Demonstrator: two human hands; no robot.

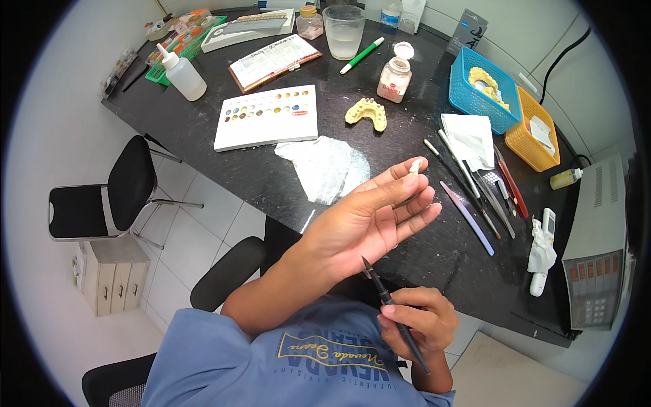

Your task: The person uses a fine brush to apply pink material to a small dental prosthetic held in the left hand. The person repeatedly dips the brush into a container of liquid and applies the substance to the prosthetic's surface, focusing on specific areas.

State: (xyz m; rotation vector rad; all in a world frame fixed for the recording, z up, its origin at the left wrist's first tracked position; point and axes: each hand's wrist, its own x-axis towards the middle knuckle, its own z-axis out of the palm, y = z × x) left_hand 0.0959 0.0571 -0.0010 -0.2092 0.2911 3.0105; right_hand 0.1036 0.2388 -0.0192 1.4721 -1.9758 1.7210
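Between thumb and forefinger, my left hand [366, 220] pinches a small white tooth-like dental piece [416, 166]; its other fingers are loosely spread, palm up. Below it, my right hand [422, 319] grips a dark fine-pointed brush [385, 293], the tip close to my left wrist. A yellow dental arch model [367, 115] sits on the black table [413, 261] beyond my left hand. To its left lies a white palette [266, 129] with rows of coloured spots. A crumpled white tissue [315, 166] is spread between the palette and my left hand.
An uncapped powder jar [395, 80], glass of cloudy liquid [344, 34] and green marker [362, 55] stand or lie behind. At right are brushes and tools [468, 218], a folded cloth [469, 139], blue basket [468, 88], orange basket [525, 146] and a grey machine [597, 203]. A squeeze bottle [183, 76] stands left.
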